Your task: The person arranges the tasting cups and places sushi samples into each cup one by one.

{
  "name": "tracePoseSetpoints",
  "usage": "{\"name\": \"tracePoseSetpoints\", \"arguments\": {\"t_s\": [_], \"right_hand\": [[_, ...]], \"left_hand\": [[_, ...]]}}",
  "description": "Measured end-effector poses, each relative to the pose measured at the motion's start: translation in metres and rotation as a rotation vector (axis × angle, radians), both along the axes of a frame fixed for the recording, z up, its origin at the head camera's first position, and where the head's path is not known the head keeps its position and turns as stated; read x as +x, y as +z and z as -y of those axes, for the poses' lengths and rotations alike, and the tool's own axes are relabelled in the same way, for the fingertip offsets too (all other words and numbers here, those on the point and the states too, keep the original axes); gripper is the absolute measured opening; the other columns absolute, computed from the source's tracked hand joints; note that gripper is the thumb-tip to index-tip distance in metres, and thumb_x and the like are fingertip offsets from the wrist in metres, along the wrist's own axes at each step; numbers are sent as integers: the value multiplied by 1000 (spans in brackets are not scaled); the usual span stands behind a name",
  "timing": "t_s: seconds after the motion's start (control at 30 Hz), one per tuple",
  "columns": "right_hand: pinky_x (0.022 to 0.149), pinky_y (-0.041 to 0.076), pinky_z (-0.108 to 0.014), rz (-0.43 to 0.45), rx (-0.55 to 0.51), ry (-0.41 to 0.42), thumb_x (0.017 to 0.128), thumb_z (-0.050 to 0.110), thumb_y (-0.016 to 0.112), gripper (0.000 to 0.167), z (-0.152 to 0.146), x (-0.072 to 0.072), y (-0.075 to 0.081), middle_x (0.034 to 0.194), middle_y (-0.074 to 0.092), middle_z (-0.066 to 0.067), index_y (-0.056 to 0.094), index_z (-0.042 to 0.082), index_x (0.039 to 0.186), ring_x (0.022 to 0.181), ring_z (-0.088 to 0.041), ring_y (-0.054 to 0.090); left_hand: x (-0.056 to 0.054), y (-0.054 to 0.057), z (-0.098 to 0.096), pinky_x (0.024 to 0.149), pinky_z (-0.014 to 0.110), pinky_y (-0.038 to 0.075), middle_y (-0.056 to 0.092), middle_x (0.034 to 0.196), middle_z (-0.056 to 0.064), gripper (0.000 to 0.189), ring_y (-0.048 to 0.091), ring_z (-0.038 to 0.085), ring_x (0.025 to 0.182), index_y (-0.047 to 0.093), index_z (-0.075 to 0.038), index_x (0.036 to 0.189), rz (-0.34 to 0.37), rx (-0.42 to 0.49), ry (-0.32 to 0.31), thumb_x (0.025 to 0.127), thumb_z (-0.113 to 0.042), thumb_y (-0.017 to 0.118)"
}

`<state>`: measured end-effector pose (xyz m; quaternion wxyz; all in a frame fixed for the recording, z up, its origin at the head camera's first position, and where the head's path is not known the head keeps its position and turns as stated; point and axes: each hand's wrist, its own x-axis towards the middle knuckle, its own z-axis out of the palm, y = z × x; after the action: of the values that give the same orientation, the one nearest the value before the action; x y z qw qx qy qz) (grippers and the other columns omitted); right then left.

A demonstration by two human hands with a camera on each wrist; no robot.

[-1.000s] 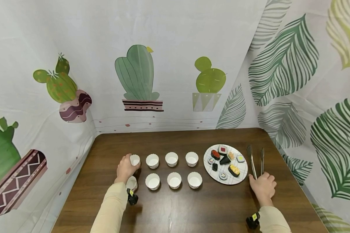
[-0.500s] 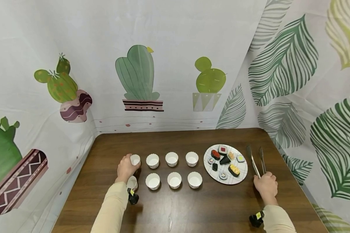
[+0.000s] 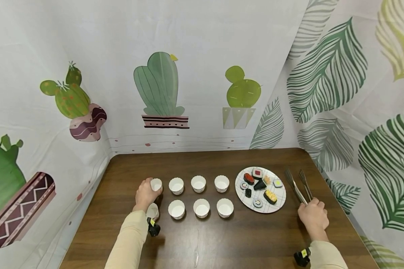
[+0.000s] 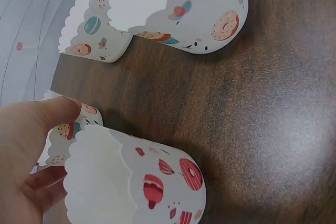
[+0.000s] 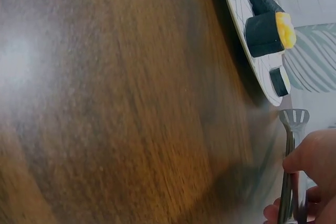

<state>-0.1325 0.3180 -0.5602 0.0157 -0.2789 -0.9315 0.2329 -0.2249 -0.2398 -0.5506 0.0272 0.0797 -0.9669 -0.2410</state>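
My left hand (image 3: 147,194) holds a white scalloped paper baking cup (image 3: 156,185) at the back left of the cup rows. In the left wrist view, the thumb lies over that cup's printed side, with fingers beneath. A second cup (image 3: 153,212) stands just in front, partly hidden by the wrist and sleeve. At the right, my right hand (image 3: 314,216) grips metal tongs (image 3: 297,188) by the handles. Their two arms are spread and point away from me, right of the plate (image 3: 280,192). The right wrist view shows a slotted tong head (image 5: 295,116) beyond the thumb.
Two rows of paper cups (image 3: 198,184) line the middle of the wooden table (image 3: 195,243). Several toy-like sushi pieces lie on the plate, including one topped yellow (image 3: 270,197), one topped red (image 3: 248,178) and a dark cone (image 3: 260,185). A printed cloth (image 3: 202,74) hangs behind.
My right hand has shifted right and slightly toward me. The tongs' handle end has swung right with it, so they slant more. My left hand stays at the same cup.
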Motion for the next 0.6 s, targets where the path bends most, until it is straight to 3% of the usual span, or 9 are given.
{"name": "tracePoseSetpoints", "arguments": {"t_s": [0.37, 0.6], "right_hand": [[65, 38, -62, -23, 30, 19, 90, 31, 48, 56, -10, 4, -1, 112, 36, -35, 34, -15, 120, 94, -56, 43], [70, 37, -62, -31, 49, 52, 90, 29, 48, 55, -17, 8, 3, 115, 37, -35, 35, -15, 122, 95, -55, 43]], "left_hand": [[0, -1, 1, 80, 55, 44, 54, 114, 24, 65, 56, 44, 99, 48, 1, 126, -6, 10, -5, 74, -31, 72], [-1, -3, 1, 80, 55, 44, 55, 112, 25, 65, 56, 44, 98, 48, 2, 125, -24, 14, -6, 73, -28, 73]]}}
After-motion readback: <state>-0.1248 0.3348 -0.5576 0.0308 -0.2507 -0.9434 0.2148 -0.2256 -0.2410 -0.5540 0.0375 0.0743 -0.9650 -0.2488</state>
